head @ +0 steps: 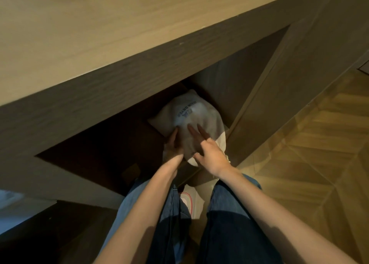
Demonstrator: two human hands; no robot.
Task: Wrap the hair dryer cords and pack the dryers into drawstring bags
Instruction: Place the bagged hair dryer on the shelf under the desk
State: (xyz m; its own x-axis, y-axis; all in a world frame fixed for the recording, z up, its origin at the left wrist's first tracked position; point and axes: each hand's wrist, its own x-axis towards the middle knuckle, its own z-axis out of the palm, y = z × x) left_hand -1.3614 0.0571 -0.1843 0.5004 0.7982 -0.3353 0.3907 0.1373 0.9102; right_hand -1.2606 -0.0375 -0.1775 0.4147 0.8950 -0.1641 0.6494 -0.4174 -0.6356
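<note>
Here, a person's right hand (211, 156) lies flat on a white drawstring bag (197, 120), its fingers (194, 132) straight and spread across the cloth, pressing down and not gripping. The left hand (173, 144) meets the bag's left edge at the centre of the frame. It sits in shadow, and one finger runs up along the side. Whether the rest curl under the cloth cannot be told. The pairing reads as a steadying hold: one hand guides from the side while the other pushes the full bag down into place.

The bag bulges under both hands, rounded as if a dryer is already inside, and carries dark printed lettering near its far end. Its gathered mouth points toward the person, just below the right palm, and appears drawn closed. The dryer and its cord are hidden by the cloth.

The bag rests in what looks like an open cardboard box (129, 170), set in a dark recess beneath a wooden desk (99, 34) that fills the upper left of the frame. Patterned wood flooring (309, 144) runs down the right. Blue jeans (229, 214) and a pale shoe (187, 200) occupy the bottom centre.
</note>
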